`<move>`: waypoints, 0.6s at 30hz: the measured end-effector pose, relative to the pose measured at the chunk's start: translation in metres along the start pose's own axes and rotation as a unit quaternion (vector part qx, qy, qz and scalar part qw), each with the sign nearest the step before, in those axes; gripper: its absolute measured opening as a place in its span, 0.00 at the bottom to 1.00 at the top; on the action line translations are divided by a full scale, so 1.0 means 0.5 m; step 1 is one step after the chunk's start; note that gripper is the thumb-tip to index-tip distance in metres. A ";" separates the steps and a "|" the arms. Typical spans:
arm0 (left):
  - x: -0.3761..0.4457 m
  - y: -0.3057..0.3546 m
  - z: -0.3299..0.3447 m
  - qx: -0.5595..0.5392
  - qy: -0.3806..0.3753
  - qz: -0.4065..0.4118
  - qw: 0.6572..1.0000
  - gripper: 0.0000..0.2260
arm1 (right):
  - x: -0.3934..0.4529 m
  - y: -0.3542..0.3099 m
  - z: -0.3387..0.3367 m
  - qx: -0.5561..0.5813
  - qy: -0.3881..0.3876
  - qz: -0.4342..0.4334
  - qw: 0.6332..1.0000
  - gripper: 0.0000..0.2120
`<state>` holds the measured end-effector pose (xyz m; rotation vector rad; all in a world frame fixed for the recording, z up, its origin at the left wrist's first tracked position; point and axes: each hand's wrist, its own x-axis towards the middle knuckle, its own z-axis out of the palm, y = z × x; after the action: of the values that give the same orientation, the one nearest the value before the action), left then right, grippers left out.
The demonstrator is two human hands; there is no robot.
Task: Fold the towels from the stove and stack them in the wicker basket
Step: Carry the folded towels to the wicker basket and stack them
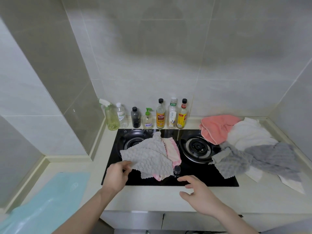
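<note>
A grey waffle towel (148,156) lies spread over the middle of the black gas stove (199,179), on top of a pink-and-cream towel (172,149). My left hand (116,176) pinches the grey towel's near-left corner. My right hand (200,195) hovers with relaxed fingers over the stove's front edge, holding nothing. On the right lies a heap of a coral towel (217,128), a white towel (249,134) and grey towels (249,159). No wicker basket is in view.
Several bottles (160,114) and a spray bottle (110,115) stand in a row along the back wall. A stove knob (177,169) sits beside the towel's near edge. A light blue sheet (50,200) covers the counter at the left.
</note>
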<state>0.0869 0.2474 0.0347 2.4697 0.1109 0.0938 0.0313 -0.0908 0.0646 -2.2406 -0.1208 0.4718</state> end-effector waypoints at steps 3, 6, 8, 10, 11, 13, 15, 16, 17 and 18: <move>0.003 0.026 -0.012 0.050 -0.002 0.066 0.997 0.12 | 0.001 -0.013 -0.002 -0.009 -0.003 -0.004 1.000 0.19; 0.020 0.097 -0.059 0.058 0.018 0.141 0.988 0.11 | 0.009 -0.029 -0.011 -0.014 0.007 -0.013 1.000 0.20; 0.026 0.165 -0.102 0.050 0.039 0.182 0.981 0.10 | 0.016 -0.052 -0.016 -0.009 0.011 -0.020 1.000 0.20; 0.026 0.238 -0.144 0.038 0.058 0.216 0.974 0.08 | 0.021 -0.086 -0.018 0.008 0.020 -0.033 0.999 0.22; 0.022 0.272 -0.161 0.032 0.061 0.229 0.971 0.08 | 0.023 -0.107 -0.017 0.023 0.024 -0.040 0.999 0.24; 0.014 0.326 -0.187 0.025 0.053 0.249 0.967 0.07 | 0.020 -0.147 -0.013 0.054 0.029 -0.051 0.997 0.27; 0.009 0.364 -0.202 0.025 0.028 0.262 0.964 0.08 | 0.014 -0.178 -0.006 0.076 0.029 -0.056 0.995 0.29; 0.008 0.379 -0.207 0.034 0.012 0.264 0.964 0.08 | 0.010 -0.190 -0.004 0.079 0.030 -0.055 0.995 0.31; 0.008 0.391 -0.210 0.047 -0.007 0.263 0.964 0.09 | 0.006 -0.197 -0.004 0.078 0.031 -0.053 0.995 0.32; 0.008 0.400 -0.210 0.060 -0.028 0.259 0.964 0.09 | 0.000 -0.202 -0.005 0.075 0.030 -0.050 0.995 0.32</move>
<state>0.0918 0.1563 0.2412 2.5586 -0.5728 0.2449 0.0391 -0.0263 0.1419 -2.0876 -0.1610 0.3478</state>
